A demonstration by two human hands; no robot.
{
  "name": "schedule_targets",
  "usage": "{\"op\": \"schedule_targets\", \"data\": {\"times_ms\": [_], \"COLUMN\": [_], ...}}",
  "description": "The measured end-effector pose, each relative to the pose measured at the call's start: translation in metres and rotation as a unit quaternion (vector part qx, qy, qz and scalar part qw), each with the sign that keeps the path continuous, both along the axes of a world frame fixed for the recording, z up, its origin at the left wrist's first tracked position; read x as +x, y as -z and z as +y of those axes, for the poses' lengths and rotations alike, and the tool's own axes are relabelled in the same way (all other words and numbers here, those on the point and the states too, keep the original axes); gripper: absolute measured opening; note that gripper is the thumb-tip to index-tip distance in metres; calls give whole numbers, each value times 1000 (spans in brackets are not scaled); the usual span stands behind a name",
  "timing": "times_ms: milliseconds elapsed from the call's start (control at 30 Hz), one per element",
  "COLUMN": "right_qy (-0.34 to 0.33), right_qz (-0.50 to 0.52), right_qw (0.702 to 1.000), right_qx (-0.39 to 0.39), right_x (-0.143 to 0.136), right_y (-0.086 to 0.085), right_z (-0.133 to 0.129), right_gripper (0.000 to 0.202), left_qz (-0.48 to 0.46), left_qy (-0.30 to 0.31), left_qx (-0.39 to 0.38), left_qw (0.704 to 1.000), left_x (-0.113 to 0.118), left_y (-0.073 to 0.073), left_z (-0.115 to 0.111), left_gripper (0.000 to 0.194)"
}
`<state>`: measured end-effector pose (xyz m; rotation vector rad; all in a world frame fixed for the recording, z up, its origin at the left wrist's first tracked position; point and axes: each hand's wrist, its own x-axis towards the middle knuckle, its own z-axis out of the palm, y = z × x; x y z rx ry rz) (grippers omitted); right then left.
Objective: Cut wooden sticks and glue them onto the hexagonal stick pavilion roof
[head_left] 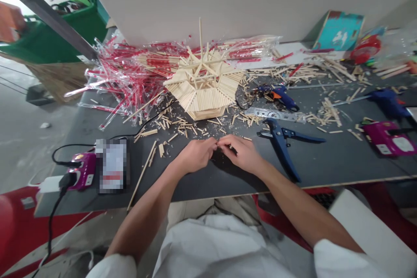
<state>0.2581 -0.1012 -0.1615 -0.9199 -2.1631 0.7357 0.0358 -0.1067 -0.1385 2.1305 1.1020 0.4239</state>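
Hands: left hand [198,155] and right hand [243,153] meet at the fingertips, fingers bent and pinched narrow, low over the grey tabletop [198,184]; whether a small piece sits between them, cannot tell.
Stick model: pale hexagonal structure of thin wooden sticks [208,100], beyond the hands and apart from them, one stick upright from its top.
In between: short cut pieces of pale wood [185,128], strewn between hands and model.
Right side: blue-handled metal cutter [282,150], open, near the right forearm; perforated silver metal strip [276,114] and blue glue gun with orange trigger [282,96] farther back.
Left side: long thin pale stick [142,174], black-edged phone [113,167], purple power socket block [85,169].
Behind: heap of red-and-clear plastic wrappers [127,82].
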Motion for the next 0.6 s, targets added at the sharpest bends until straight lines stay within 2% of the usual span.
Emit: {"op": "schedule_targets", "data": {"times_ms": [233,467,600], "right_qy": [12,13,6], "right_qz": [6,34,32], "right_qw": [1000,997,997], "right_qx": [14,68,64], "right_x": [-2,-7,-6], "right_y": [2,11,12], "right_z": [-2,1,1], "right_gripper": [14,15,14], "left_qz": [-21,24,41], "left_qy": [-13,-11,1], "left_qx": [16,26,33], "left_qw": [1000,999,999], "left_x": [3,3,4], "left_y": [2,1,0], "left_z": [-2,-2,-3], "left_gripper": [15,15,14]}}
